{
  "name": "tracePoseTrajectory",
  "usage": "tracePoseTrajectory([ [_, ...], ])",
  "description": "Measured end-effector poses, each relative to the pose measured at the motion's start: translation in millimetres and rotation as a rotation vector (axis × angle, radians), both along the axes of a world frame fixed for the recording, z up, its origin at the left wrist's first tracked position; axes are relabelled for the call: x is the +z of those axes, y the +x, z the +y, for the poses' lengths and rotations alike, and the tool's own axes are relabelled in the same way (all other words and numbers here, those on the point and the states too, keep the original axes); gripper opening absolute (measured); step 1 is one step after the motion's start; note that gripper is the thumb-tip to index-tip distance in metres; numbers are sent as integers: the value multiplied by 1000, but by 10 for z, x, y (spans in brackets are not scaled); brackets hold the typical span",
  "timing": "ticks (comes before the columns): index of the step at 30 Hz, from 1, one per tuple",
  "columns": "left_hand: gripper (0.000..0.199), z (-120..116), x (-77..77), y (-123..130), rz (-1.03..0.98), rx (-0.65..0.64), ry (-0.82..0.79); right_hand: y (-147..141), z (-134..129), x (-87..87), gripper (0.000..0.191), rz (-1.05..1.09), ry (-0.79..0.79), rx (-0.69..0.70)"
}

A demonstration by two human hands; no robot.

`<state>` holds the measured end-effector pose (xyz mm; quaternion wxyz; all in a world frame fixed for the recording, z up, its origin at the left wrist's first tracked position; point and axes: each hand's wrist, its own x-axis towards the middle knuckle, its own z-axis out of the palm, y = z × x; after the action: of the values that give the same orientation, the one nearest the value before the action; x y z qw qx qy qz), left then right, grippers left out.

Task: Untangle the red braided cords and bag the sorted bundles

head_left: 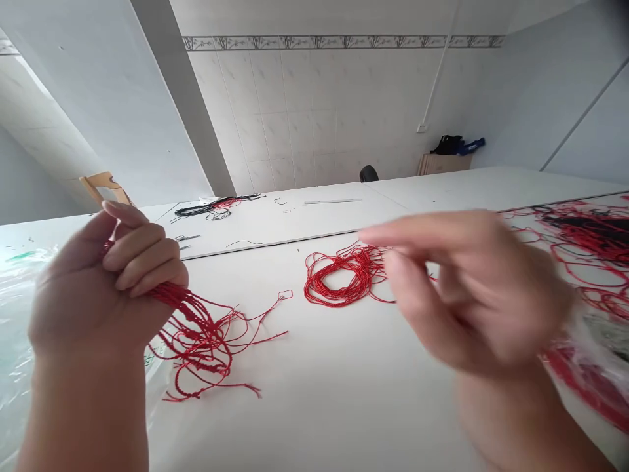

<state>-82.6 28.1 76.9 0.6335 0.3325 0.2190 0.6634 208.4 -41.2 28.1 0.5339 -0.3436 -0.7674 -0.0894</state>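
Note:
My left hand [108,275] is closed around a bundle of red braided cords [201,341], whose loose ends fan out over the white table [314,400]. Some ends have small knots or loops. My right hand [472,288] is blurred by motion, with its fingers apart and nothing visible in them. It hovers just to the right of a loose coil of thin red cord [341,278] lying on the table, and its fingertips overlap the coil's upper right edge.
Clear plastic sheeting [19,328] lies at the left. A clear bag of tangled red cord [584,255] lies at the right. A farther white table [275,226] holds black and red cords [211,206] and a thin metal strip [332,201]. A wooden chair back [103,187] stands behind.

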Motion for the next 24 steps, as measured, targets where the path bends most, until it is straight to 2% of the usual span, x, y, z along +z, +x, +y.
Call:
tracePoseTrajectory([
  [2,30,12,-42,-7,-4,-23,1,35,314,42,17,7,-96,6],
  [4,28,23,-72,-3,-18,-37,-7,85,614,-43,13,-85,-379,-23],
  [6,29,29,-85,12,-34,-48,-17,118,872,-228,16,-261,-719,-105],
  [8,31,32,-85,26,-40,-57,-19,110,1074,-457,17,-470,-937,-206],
  [9,32,33,-85,27,-38,-61,-18,87,1153,-570,17,-525,-991,-204],
  [13,25,49,-95,-6,-77,-77,-30,-81,1332,-916,15,-625,-1071,-84],
  [15,19,57,-108,-30,-151,-89,-54,-166,1365,-1023,12,-646,-1068,-65],
  [17,25,62,-122,-49,-216,-103,-68,-227,1382,-1099,10,-653,-1049,-79],
  [21,28,58,-135,-70,-228,-149,-54,-258,1399,-1138,11,-665,-1015,-100],
  [24,25,48,-128,-73,-218,-157,-53,-195,1368,-1022,15,-671,-1006,-114],
])
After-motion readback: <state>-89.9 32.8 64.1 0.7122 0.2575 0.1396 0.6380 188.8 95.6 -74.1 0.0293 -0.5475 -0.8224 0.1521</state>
